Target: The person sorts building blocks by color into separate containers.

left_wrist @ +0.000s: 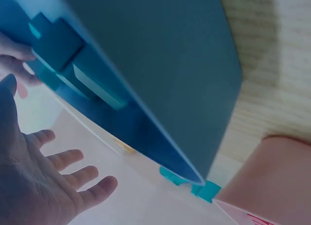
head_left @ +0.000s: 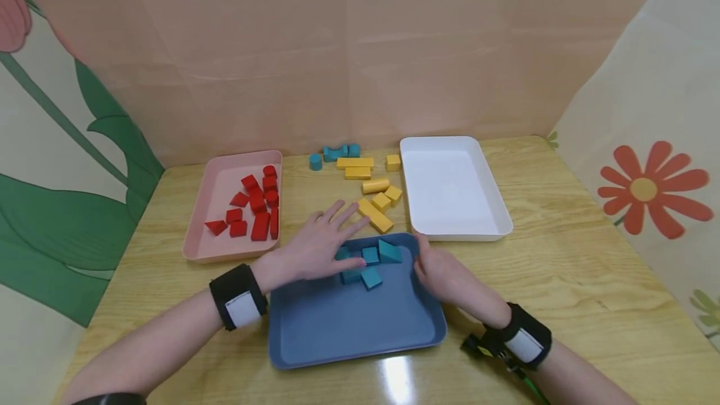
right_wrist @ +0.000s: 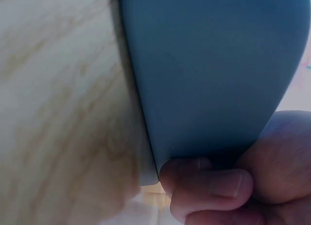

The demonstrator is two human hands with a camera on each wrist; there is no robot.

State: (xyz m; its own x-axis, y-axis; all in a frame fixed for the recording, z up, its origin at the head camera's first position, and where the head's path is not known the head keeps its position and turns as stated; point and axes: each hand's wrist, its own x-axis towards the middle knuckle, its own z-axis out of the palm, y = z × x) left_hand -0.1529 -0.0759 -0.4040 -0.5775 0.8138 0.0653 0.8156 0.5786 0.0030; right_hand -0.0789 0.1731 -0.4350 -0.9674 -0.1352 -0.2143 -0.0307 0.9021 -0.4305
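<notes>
L hand (head_left: 320, 247), fingers spread wide & holding nothing, is extending over teal blocks (head_left: 371, 279) in far part of blue tray (head_left: 354, 327); R hand (head_left: 442, 272) is gripping tray's far-right corner, prob. steadying it. Yellow blocks (head_left: 375, 216) are lying just beyond.

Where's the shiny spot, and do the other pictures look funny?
Head: white glare on the table, by the near edge of the blue tray; left wrist: pale, washed-out haze behind the left hand; right wrist: the table's grain looks blurry.
</notes>
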